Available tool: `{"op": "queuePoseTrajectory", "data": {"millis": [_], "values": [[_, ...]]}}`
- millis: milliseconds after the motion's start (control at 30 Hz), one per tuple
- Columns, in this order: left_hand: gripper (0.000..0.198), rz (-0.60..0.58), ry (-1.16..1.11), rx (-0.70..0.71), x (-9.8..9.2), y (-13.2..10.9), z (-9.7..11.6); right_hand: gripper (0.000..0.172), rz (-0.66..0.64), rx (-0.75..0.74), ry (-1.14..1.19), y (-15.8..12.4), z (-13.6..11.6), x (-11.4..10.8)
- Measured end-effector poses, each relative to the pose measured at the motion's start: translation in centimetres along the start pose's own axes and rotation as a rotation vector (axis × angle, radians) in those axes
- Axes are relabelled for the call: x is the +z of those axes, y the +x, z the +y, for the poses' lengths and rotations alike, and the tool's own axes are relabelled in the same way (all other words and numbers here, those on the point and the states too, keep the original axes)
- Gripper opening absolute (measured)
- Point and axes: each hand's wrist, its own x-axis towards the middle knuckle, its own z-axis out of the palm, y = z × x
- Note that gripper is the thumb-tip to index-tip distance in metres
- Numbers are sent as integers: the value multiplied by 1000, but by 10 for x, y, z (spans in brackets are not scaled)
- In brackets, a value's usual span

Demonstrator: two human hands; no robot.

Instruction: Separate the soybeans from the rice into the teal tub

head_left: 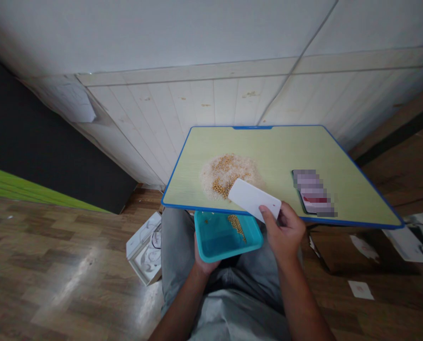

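My left hand [205, 259] grips a teal plastic container [222, 254] from its left and underside, below the table's front edge. Several yellow soybeans [235, 224] lie inside it, mostly towards the back right. Between thumb and fingers, my right hand [285, 229] pinches a white flat card [254, 198] by its right end. The card slants over the front edge of the table, its far end at a pile of white rice [245, 163]. More soybeans [220, 187] are mixed through this pile, thickest near its front and back.
The pale green table [286, 147] has a blue rim. A phone [312, 193], its screen blurred, rests on its right half. An open white box [147, 251] stands on the wooden floor at left. A brown box [335, 253] sits under the table's right side.
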Motion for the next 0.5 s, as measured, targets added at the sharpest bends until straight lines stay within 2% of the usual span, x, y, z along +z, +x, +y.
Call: {"op": "queuePoseTrajectory", "data": {"millis": [133,300,500], "values": [[69,-50,1,2,4,-1,0,25,9,2,0,1,0,0],[67,-31,-27,16,14,-3,-1,27,-37,-4,3,0,-1,-1],[68,-18,-20,4,9,-3,-1,30,-103,-54,-10,4,-12,-1]]}}
